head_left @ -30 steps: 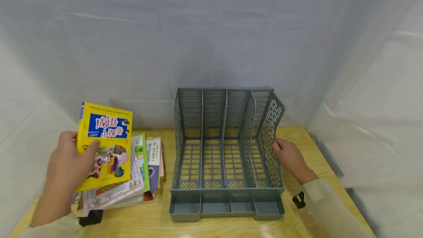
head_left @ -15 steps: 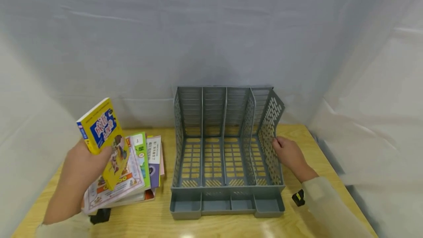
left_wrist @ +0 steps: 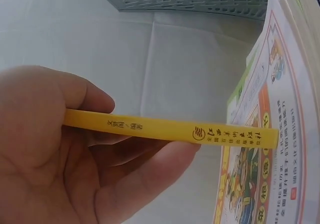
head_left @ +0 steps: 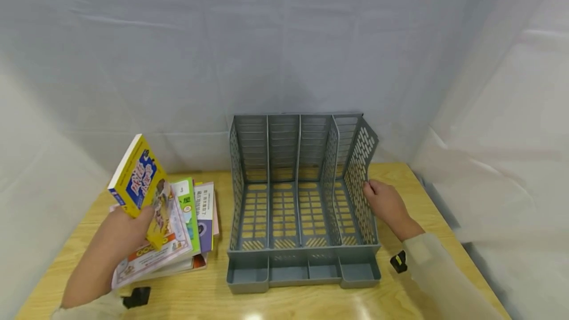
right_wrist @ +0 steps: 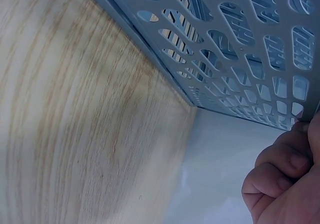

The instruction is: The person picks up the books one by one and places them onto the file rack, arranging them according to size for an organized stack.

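A yellow book (head_left: 148, 189) with a blue title panel is gripped in my left hand (head_left: 120, 238), thumb on the front cover. It is tilted above a pile of books (head_left: 153, 258); in the left wrist view the yellow spine (left_wrist: 170, 130) shows between thumb and fingers. My right hand (head_left: 388, 206) pinches the front edge of the right side wall of a grey file rack (head_left: 304, 248). In the right wrist view the curled fingers (right_wrist: 280, 169) meet the edge of the perforated wall (right_wrist: 240, 59). The rack has upright dividers, with small trays along its front.
Wooden table (head_left: 191, 300) under everything, with white sheeting (head_left: 284, 38) behind and at the sides. Green and purple-white books (head_left: 205, 216) stick out of the pile's right side, a short gap from the rack.
My left hand has turned the yellow book from facing me to a slanted pose with its page edges showing, moving slightly right. The right hand keeps its hold on the rack.
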A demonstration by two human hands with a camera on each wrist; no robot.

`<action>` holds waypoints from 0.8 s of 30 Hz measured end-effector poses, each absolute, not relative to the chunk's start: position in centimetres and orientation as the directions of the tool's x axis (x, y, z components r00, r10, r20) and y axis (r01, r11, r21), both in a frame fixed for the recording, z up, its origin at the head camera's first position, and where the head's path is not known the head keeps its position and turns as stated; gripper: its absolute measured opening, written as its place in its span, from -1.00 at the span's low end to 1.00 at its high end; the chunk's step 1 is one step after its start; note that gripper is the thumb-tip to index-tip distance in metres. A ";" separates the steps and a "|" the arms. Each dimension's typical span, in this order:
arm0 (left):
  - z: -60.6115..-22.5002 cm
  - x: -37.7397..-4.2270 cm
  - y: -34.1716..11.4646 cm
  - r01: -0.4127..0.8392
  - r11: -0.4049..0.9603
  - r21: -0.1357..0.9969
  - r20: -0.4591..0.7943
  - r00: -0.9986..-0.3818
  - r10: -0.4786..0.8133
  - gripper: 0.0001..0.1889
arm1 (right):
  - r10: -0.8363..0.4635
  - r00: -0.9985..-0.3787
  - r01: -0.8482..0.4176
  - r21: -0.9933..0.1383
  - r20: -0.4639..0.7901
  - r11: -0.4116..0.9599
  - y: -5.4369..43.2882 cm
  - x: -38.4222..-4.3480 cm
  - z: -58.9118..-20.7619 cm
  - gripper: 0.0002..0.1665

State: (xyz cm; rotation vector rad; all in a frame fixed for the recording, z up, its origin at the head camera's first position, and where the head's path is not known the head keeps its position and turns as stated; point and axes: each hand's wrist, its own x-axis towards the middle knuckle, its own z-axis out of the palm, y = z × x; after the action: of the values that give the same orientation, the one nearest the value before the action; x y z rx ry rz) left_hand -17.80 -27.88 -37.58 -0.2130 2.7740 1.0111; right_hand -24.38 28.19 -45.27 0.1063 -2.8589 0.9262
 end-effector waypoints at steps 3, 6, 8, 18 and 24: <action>-37.8 -17.8 -28.0 -0.197 0.775 0.601 -0.225 -0.972 -0.073 -0.19 | -0.025 -0.989 -0.104 -0.582 0.143 0.806 28.2 -24.2 -45.3 -0.44; -38.0 -17.6 -28.0 -0.178 0.790 0.586 -0.208 -0.976 -0.066 -0.18 | -0.022 -0.990 -0.100 -0.588 0.138 0.802 28.2 -24.0 -45.4 -0.44; -38.1 -17.6 -27.9 -0.160 0.796 0.584 -0.189 -0.980 -0.058 -0.19 | -0.020 -0.990 -0.100 -0.588 0.140 0.802 28.2 -24.0 -45.3 -0.44; -37.8 -17.3 -27.9 -0.100 0.799 0.593 -0.116 -0.993 -0.039 -0.26 | -0.011 -0.986 -0.104 -0.557 0.167 0.824 27.5 -24.7 -44.7 -0.44; -38.0 -17.1 -27.7 -0.128 0.787 0.604 -0.142 -0.988 -0.052 -0.24 | 0.003 -0.983 -0.096 -0.533 0.183 0.841 27.6 -24.3 -45.0 -0.46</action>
State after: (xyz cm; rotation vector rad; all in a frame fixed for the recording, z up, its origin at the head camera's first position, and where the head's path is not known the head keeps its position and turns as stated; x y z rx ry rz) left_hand -17.05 -27.67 -38.04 -0.1446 2.8572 0.9785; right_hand -24.27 27.59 -45.04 0.0725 -2.8425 0.8369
